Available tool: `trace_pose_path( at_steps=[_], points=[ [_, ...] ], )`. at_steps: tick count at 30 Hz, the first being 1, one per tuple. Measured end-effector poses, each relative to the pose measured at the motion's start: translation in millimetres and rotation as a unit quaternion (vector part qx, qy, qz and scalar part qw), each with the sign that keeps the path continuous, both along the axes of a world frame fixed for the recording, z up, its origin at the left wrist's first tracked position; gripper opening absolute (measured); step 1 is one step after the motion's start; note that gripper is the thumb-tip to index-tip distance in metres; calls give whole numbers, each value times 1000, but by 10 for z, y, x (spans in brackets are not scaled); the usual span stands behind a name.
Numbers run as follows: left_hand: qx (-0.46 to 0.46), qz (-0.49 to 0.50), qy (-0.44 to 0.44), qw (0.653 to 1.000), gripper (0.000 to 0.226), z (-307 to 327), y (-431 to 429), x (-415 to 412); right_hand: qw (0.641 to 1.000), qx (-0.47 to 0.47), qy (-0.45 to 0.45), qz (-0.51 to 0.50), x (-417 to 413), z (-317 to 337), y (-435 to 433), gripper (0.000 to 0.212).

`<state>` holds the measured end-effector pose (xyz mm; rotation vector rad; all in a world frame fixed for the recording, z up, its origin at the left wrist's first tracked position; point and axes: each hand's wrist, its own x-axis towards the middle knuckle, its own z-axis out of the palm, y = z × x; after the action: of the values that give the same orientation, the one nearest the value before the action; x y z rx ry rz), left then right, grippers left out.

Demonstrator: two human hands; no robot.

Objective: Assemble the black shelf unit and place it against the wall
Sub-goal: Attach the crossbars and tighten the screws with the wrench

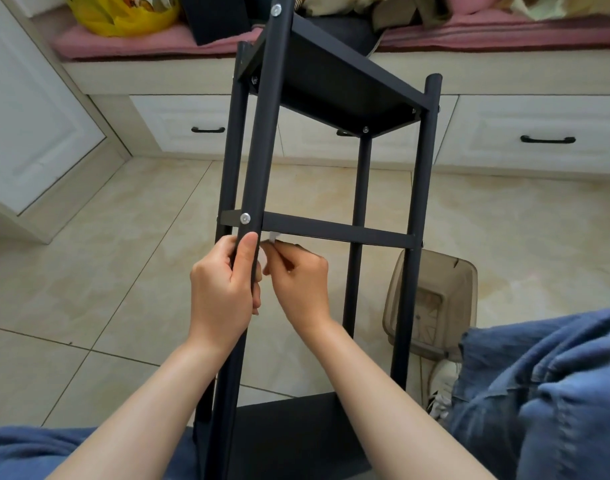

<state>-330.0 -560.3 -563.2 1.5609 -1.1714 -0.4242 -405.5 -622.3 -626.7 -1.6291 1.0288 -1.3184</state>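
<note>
Shelf unit [331, 84], black, seen from the head camera: it slants away from the person, near end between the denim legs [556, 393], far end up by the white drawers [538, 126]. Left grip [224, 289] is wrapped closed round the nearest pole [265, 133], thumb upright just below a silver screw [245, 218]. Right grip [300, 285] is curled tight, fingertips pinching a small white piece [272, 237] under the crossbar [331, 232]; what the piece is cannot be told. A smoky plastic bin [431, 299] stands on the tiled floor [123, 237].
</note>
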Motion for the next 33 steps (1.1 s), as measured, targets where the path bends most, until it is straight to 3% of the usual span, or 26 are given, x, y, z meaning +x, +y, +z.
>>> trace_pose_path(
  at_steps=[7,13,17,21,28,33],
  points=[
    [3,15,10,1000,49,45,-25,57,1000,15,-4,-18,-488,-64,-55,24],
    [6,34,-6,999,33,37,-39,95,999,22,-6,-25,-974,-31,-165,34],
    [4,33,-23,999,28,38,-32,85,983,82,-89,-134,-1210,10,-372,34],
    [1,28,-31,999,26,38,-33,56,955,184,-47,-226,-1430,163,-756,36],
    [-1,15,-42,999,23,52,-35,20,940,322,-48,-102,-1639,346,-1163,27],
    [4,37,-50,998,27,-10,-46,121,962,264,-54,-51,-1596,494,-1179,27]
  ],
)
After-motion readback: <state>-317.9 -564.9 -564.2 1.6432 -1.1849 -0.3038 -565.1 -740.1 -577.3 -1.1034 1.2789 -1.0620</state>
